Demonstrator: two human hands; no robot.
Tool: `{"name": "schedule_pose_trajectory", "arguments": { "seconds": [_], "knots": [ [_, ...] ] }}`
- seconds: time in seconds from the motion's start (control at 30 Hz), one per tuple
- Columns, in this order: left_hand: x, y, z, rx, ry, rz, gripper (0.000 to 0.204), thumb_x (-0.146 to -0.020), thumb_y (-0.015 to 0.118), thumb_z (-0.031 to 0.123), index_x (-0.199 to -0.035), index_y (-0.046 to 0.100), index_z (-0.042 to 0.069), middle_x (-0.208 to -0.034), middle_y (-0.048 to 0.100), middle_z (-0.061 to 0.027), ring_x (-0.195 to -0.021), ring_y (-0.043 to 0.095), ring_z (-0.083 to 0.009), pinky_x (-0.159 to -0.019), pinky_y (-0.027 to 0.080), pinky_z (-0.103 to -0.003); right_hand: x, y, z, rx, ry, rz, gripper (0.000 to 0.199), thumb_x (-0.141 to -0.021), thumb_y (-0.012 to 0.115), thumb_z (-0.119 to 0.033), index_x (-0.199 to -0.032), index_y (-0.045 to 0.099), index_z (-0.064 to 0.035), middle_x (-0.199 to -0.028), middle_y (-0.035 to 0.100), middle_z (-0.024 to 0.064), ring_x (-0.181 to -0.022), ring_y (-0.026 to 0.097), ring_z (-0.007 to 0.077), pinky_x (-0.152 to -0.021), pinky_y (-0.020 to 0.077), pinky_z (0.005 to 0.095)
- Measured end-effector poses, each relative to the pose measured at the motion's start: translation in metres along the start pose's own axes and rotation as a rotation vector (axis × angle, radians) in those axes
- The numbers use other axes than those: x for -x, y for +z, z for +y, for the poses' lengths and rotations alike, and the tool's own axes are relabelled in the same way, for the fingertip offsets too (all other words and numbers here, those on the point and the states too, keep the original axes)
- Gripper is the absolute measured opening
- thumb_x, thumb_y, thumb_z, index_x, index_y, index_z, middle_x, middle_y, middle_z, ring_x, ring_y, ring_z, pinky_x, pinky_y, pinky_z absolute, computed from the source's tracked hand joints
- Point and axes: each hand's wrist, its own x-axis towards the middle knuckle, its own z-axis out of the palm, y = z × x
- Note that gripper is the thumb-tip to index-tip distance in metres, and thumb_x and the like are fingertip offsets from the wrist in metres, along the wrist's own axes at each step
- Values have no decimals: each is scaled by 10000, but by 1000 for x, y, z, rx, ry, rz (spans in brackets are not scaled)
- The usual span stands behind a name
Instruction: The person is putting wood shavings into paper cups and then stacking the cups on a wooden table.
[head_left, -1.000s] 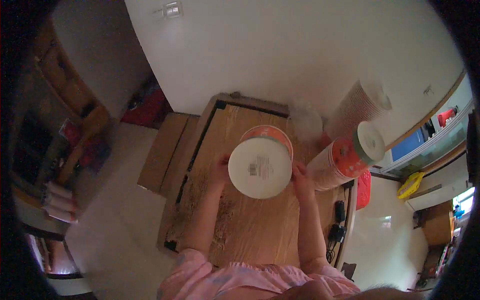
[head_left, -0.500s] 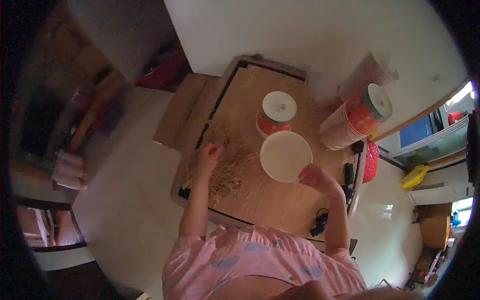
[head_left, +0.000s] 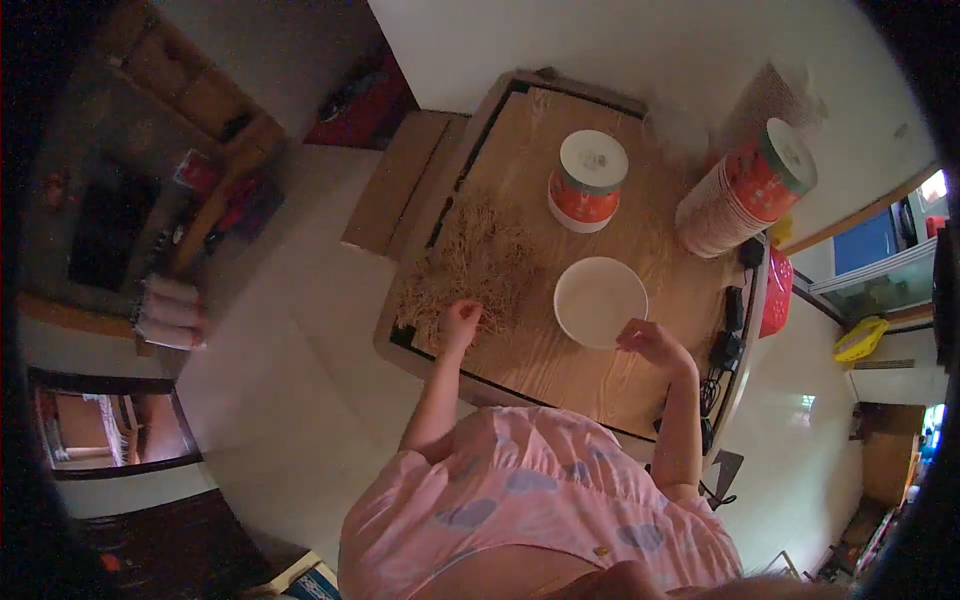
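My right hand (head_left: 655, 347) grips the near-right rim of a white paper tub (head_left: 600, 290), its thumb and fingers closed at the edge. The tub stands with its mouth up, and its pale inside shows. My left hand (head_left: 461, 324) is closed, its fingers curled together at the near edge of a pile of dry, straw-like strands (head_left: 485, 250). Anything between those fingers is too small to make out. Beyond the white tub, a red printed paper tub (head_left: 587, 205) stands with a pale round top.
At the right of the wood-topped table (head_left: 540, 370) leans a stack of nested tubs (head_left: 725, 210). Black chargers and cables (head_left: 725, 350) line the right edge. A red plastic bag (head_left: 777, 290) hangs beside it. Left of the table lies a cardboard piece (head_left: 405, 185).
The view has shifted. Against the table, my right hand and the white tub have come nearer to me, away from the red tub. My left hand has drawn back to the pile's near edge.
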Motion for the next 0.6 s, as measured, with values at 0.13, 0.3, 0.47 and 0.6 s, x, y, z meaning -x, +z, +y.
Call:
{"name": "schedule_pose_trajectory", "arguments": {
  "seconds": [0.13,0.3,0.47,0.6],
  "knots": [
    [1,11,6,-229,-38,19,206,-765,582,226,-866,615,50,-746,618,-65,-669,585,-198,-604,457,-327,6,5,-2,-54,131,-24,107,-799,529,-140,-836,542,-41,-737,577,19,-668,541,110,-580,436,238],
    [-3,20,-8,-220,114,38,161,-762,572,188,-861,611,66,-747,610,-103,-702,588,-236,-614,456,-360,8,17,-31,-49,182,-26,96,-791,534,-153,-810,549,-60,-712,559,-7,-634,508,91,-538,404,232],
    [-7,34,-9,-323,188,-60,134,-732,594,158,-838,605,77,-726,593,-123,-695,579,-256,-593,449,-366,4,14,-17,-41,214,-16,59,-760,518,-87,-795,563,-70,-710,551,-21,-605,481,90,-520,388,234],
    [-14,42,-11,-580,348,51,106,-723,604,149,-773,584,58,-677,561,-85,-636,552,-196,-571,440,-321,-4,6,10,52,133,11,143,-793,555,-174,-872,582,-57,-718,579,20,-666,545,97,-561,423,241]
  ]
}}
